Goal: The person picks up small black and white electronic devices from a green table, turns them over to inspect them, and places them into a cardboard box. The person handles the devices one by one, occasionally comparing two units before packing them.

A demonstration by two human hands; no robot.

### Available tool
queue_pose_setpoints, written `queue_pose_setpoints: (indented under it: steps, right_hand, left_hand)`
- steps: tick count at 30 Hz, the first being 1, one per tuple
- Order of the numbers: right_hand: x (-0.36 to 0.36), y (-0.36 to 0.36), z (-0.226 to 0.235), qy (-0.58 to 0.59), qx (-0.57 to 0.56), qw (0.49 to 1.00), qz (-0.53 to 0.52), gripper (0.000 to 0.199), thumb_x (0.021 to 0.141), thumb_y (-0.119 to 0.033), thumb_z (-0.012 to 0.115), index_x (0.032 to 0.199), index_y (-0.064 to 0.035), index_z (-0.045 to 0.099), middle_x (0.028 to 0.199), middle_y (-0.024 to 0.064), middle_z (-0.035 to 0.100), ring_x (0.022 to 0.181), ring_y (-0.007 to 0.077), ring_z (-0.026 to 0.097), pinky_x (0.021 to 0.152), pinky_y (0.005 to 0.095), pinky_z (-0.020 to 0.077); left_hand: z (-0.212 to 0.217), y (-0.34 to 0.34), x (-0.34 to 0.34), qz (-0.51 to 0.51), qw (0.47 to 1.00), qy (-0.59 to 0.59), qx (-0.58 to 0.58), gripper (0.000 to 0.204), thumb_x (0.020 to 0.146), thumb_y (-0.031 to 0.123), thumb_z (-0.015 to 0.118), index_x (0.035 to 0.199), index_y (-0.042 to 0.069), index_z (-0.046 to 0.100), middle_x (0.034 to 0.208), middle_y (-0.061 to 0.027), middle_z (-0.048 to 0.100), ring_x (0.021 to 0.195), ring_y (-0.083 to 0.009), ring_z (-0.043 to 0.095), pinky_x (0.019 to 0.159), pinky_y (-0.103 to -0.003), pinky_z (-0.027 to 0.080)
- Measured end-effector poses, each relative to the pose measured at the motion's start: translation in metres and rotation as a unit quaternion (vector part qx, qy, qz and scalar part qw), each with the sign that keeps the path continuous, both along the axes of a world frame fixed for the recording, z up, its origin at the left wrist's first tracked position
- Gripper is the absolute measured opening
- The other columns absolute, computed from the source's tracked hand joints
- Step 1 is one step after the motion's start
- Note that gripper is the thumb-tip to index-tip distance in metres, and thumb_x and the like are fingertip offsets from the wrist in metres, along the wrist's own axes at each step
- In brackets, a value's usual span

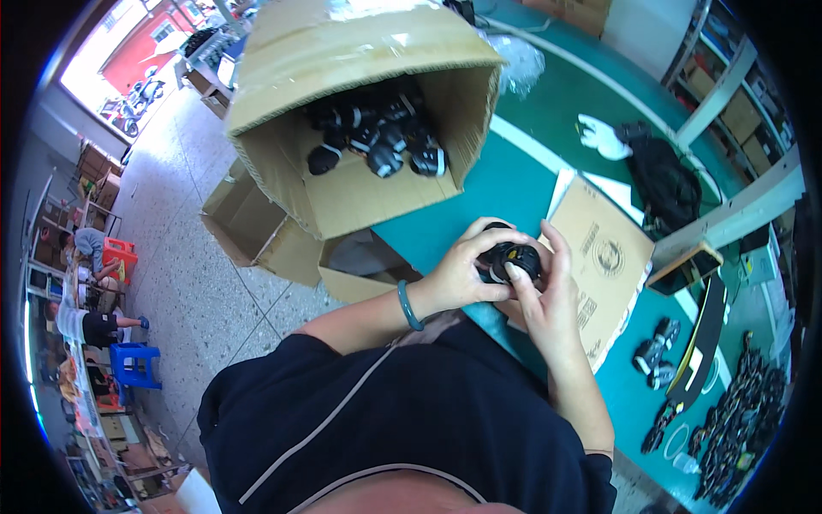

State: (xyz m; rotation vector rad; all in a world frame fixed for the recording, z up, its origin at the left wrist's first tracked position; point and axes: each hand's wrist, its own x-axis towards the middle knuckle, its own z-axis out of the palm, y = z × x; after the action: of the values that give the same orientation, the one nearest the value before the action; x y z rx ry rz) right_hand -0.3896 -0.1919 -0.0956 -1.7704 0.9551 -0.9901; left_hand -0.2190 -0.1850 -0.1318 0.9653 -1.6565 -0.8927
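Observation:
Both of my hands hold a black rounded part (518, 259) with a small yellow mark, just above the near edge of the green table. My left hand (469, 267), below a wrist with a grey-green bangle (410, 306), wraps its fingers around the part's left side. My right hand (548, 287) presses its thumb on the part's front, with the index finger raised along its right side. Beneath and to the right lies a flat cardboard piece (604, 257). Up and to the left, an open cardboard box (377, 210) on its side contains several similar black parts (381, 137) with white bands.
More open cartons (248, 218) stand on the floor to the left. On the right are grey-black parts (655, 353), a long black-and-yellow strip (698, 343) and a heap of small black pieces (741, 420). A white glove (604, 137) and black bag (664, 184) lie farther back. People sit far left.

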Motion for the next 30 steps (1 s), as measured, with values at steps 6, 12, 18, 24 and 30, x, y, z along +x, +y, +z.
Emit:
queue_pose_setpoints:
  steps: [6, 12, 18, 24, 30]
  right_hand:
    - [0.058, -0.035, 0.033, 0.159, -0.146, 0.975, 0.056, 0.077, 0.087, -0.027, 0.066, 0.143, 0.0033, 0.022, 0.131, 0.0314, 0.046, 0.109, 0.0427, 0.058, 0.089, 0.0436, 0.0499]
    - [0.038, -0.045, 0.032, 0.115, -0.207, 0.971, 0.025, 0.073, 0.085, -0.026, 0.067, 0.14, 0.0013, 0.029, 0.133, 0.0265, 0.045, 0.12, 0.0407, 0.048, 0.098, 0.0436, 0.0426]
    - [-0.082, -0.005, -0.01, 0.134, -0.203, 0.96, -0.138, 0.033, 0.082, -0.015, 0.066, 0.112, -0.0041, 0.059, 0.115, 0.0147, 0.06, 0.106, 0.0323, 0.059, 0.09, 0.0377, 0.0485]
    - [-0.219, 0.047, -0.027, 0.222, -0.135, 0.819, -0.511, 0.027, 0.077, -0.013, 0.074, 0.1, -0.0022, 0.064, 0.094, 0.0124, 0.064, 0.08, 0.024, 0.063, 0.068, 0.032, 0.0506]
    - [-0.22, 0.054, -0.038, 0.465, -0.151, 0.758, -0.432, 0.061, 0.065, -0.031, 0.082, 0.117, -0.0085, 0.059, 0.109, 0.0117, 0.062, 0.111, 0.0285, 0.053, 0.103, 0.0477, 0.0302]
  left_hand:
    - [-0.001, -0.024, 0.026, 0.043, 0.92, 0.38, 0.081, 0.054, 0.079, -0.005, 0.069, 0.127, 0.004, 0.045, 0.113, -0.0108, 0.059, 0.101, -0.0208, 0.062, 0.084, -0.031, 0.054]
    - [0.025, -0.103, 0.109, 0.105, 0.835, 0.536, 0.074, 0.026, 0.09, 0.016, 0.061, 0.112, 0.003, 0.052, 0.098, -0.0162, 0.061, 0.094, -0.0322, 0.063, 0.082, -0.046, 0.055]
    - [0.028, -0.223, 0.32, 0.376, 0.814, 0.44, 0.057, 0.047, 0.09, 0.02, 0.052, 0.134, 0.005, 0.047, 0.136, -0.0153, 0.048, 0.126, -0.0314, 0.044, 0.105, -0.053, 0.037]
    - [0.008, -0.252, 0.393, 0.333, 0.892, 0.306, -0.021, 0.049, 0.092, 0.024, 0.05, 0.137, 0.006, 0.043, 0.143, -0.0147, 0.04, 0.134, -0.031, 0.034, 0.108, -0.059, 0.031]
    - [0.026, -0.195, 0.335, 0.386, 0.873, 0.298, 0.023, 0.041, 0.089, 0.014, 0.059, 0.127, 0.003, 0.051, 0.126, -0.0144, 0.054, 0.118, -0.0314, 0.051, 0.098, -0.048, 0.046]
